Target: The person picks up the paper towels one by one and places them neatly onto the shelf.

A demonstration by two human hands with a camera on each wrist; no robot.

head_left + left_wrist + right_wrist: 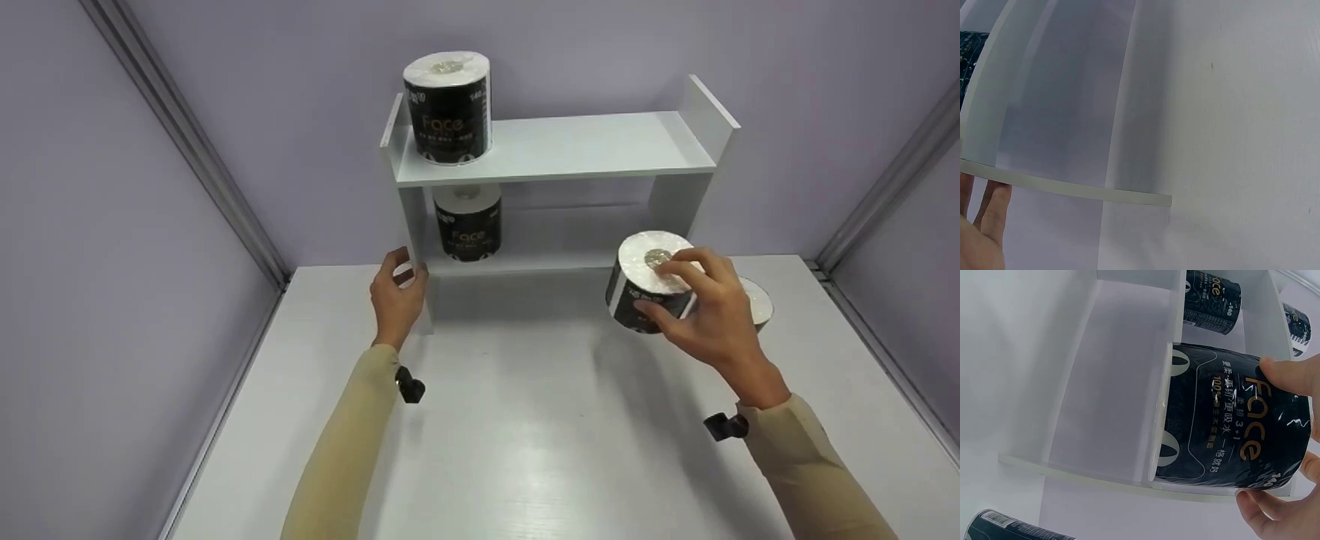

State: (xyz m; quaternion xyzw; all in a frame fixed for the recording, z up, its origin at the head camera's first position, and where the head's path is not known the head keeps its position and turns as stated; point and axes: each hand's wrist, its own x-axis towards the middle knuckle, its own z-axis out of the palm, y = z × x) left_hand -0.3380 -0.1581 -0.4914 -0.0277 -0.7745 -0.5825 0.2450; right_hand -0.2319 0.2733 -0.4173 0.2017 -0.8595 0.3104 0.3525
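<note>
My right hand (pixel 709 311) holds a black-wrapped toilet paper roll (pixel 651 300) by its top and side, tilted above the table in front of the shelf's right part. The right wrist view shows the thumb and fingers on opposite sides of this roll (pixel 1224 419), its "Face" label facing the camera. My left hand (pixel 397 300) touches the outer side of the white shelf's (pixel 592 146) left panel with its fingertips. Only part of this hand (pixel 982 230) shows in the left wrist view, beside the panel edge.
One wrapped roll (pixel 448 112) stands at the left of the top shelf, another (pixel 469 225) on the level below it. A further roll (pixel 759 301) is partly hidden behind my right hand, on the white table (pixel 517 435). Pale walls (pixel 825 150) enclose the back and sides.
</note>
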